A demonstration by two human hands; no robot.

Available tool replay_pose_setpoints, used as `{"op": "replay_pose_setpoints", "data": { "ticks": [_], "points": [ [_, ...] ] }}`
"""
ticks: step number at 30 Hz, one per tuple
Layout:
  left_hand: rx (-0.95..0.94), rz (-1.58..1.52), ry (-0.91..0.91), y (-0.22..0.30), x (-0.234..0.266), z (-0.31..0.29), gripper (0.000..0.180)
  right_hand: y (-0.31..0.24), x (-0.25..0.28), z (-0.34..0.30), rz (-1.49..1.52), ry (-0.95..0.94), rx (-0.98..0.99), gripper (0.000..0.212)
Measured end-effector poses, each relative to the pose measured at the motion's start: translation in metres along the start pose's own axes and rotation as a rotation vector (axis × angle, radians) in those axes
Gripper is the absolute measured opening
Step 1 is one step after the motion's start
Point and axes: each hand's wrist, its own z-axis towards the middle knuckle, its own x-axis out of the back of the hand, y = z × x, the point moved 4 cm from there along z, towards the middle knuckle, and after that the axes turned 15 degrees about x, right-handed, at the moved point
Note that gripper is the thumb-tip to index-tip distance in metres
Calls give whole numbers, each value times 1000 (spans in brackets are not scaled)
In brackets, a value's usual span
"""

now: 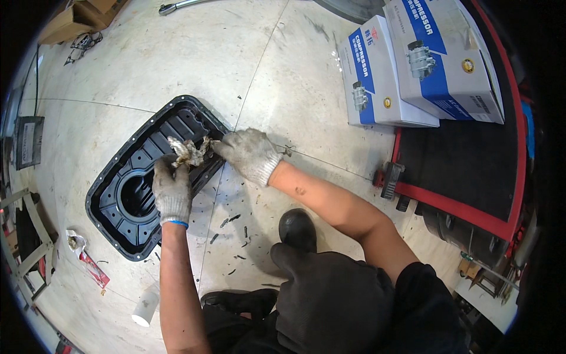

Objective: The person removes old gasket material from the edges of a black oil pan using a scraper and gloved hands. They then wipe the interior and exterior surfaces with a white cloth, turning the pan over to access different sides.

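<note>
A black oil pan lies tilted on the floor, its hollow side up, with a flanged rim and bolt holes around it. Over its inside, my left hand in a grey-white, stained knit glove pinches a crumpled, dirty paper towel. My right hand, gloved the same way, is closed at the pan's right rim. Its curled fingertips meet the other end of the wad. The towel and my gloves hide part of the pan's inside.
Black scraps lie scattered near my shoes. A white cylinder and a red-and-white packet are at lower left. White-and-blue boxes sit beside and on a black red-edged surface. A wrench lies at the far edge.
</note>
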Motion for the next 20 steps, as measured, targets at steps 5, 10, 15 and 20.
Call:
{"op": "replay_pose_setpoints", "data": {
  "ticks": [5,10,15,20],
  "points": [
    [9,-140,-71,-6,1,15,44,15,7,1,-3,109,67,26],
    [54,46,-123,8,-2,10,39,20,-2,3,-19,49,86,25],
    [-129,419,-58,21,-10,7,38,18,-12,22,13,-38,71,22],
    [-78,591,-131,41,-19,2,53,20,-14,37,38,-223,97,24]
  ]
}}
